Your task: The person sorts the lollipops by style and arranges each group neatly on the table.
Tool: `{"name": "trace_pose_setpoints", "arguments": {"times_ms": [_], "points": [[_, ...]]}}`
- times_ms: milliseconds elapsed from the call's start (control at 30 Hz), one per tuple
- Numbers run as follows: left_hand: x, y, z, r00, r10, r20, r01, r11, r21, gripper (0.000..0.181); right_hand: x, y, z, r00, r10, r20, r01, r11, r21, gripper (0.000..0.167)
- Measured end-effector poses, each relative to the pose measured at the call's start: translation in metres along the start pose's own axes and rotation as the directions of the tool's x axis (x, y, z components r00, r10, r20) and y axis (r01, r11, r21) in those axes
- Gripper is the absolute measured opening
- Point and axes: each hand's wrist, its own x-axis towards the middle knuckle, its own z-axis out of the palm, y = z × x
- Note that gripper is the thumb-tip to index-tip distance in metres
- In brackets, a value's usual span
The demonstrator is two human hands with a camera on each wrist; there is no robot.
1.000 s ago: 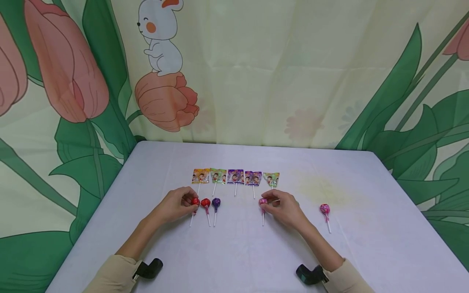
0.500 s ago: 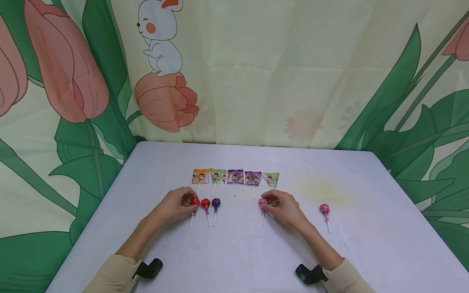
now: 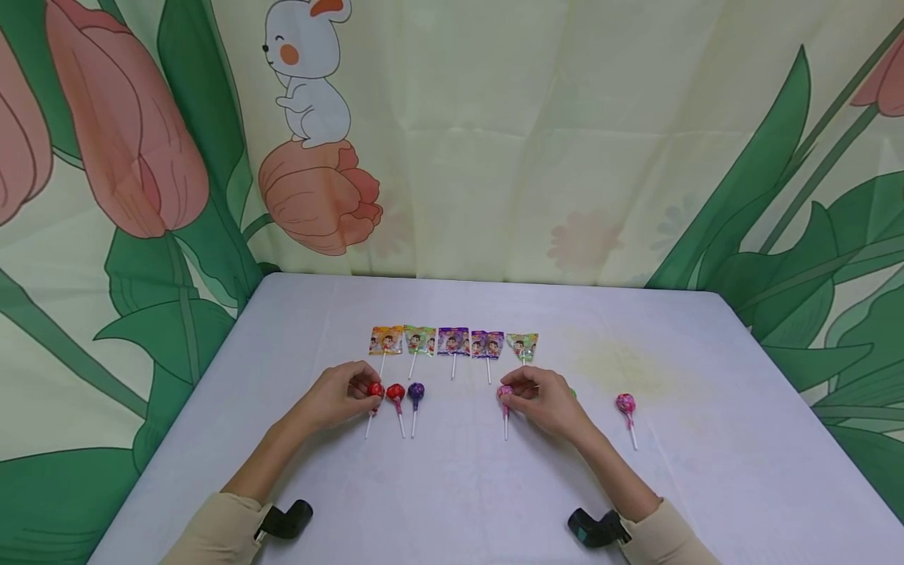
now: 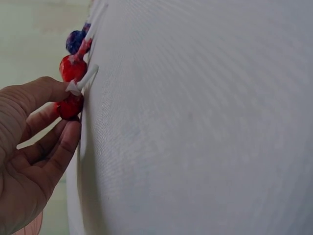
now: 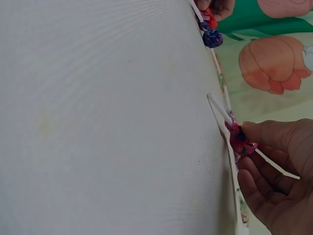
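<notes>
My left hand [image 3: 346, 395] pinches the head of a red lollipop [image 4: 71, 105] between thumb and fingers, its white stick pointing toward me. Beside it lie another red lollipop [image 3: 396, 391] and a purple lollipop [image 3: 417, 391]. Farther right, my right hand [image 3: 547, 399] grips a pink lollipop [image 5: 241, 140] by its wrapped head at the tabletop. A sliver of something green [image 3: 574, 393] shows behind that hand; the rest is hidden. Out to the right lies a second pink lollipop [image 3: 625, 403] on its own.
Behind the hands runs a row of flat-wrapped lollipops, among them an orange one [image 3: 386, 340], a purple one [image 3: 453, 341] and a green one [image 3: 523, 345]. All lie on the white-covered table [image 3: 452, 502]. A printed curtain [image 3: 480, 157] hangs past its far edge.
My right hand and the pink lollipop in it have shifted very slightly left, and the green sliver has come into view behind the hand. My left hand holds still on the red lollipop.
</notes>
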Motion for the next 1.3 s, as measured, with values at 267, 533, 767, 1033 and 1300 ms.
{"name": "trace_pose_setpoints", "arguments": {"times_ms": [267,533,767,1033,1300], "points": [[0.0,0.001,0.0,1.0,-0.007,0.002,0.007,1.0,-0.012,0.021,0.004,-0.004,-0.003,0.999,-0.034,-0.008,0.034,0.999,-0.002,0.02],[0.0,0.0,0.0,1.0,-0.005,-0.001,0.005,1.0,-0.015,0.022,0.008,-0.015,0.001,0.998,-0.066,0.002,0.066,0.997,0.041,0.021],[0.0,0.0,0.0,1.0,-0.008,-0.004,0.008,1.0,-0.016,0.022,0.012,-0.024,0.006,0.996,-0.086,0.015,0.085,0.995,0.057,0.021],[-0.001,0.001,0.001,1.0,-0.014,-0.007,0.014,1.0,-0.015,0.023,0.017,-0.031,0.011,0.992,-0.124,0.01,0.123,0.99,0.064,0.021],[-0.001,0.0,0.002,1.0,-0.013,-0.012,0.012,1.0,-0.007,0.024,0.021,-0.038,0.021,0.988,-0.153,0.024,0.15,0.985,0.09,0.021]]}}
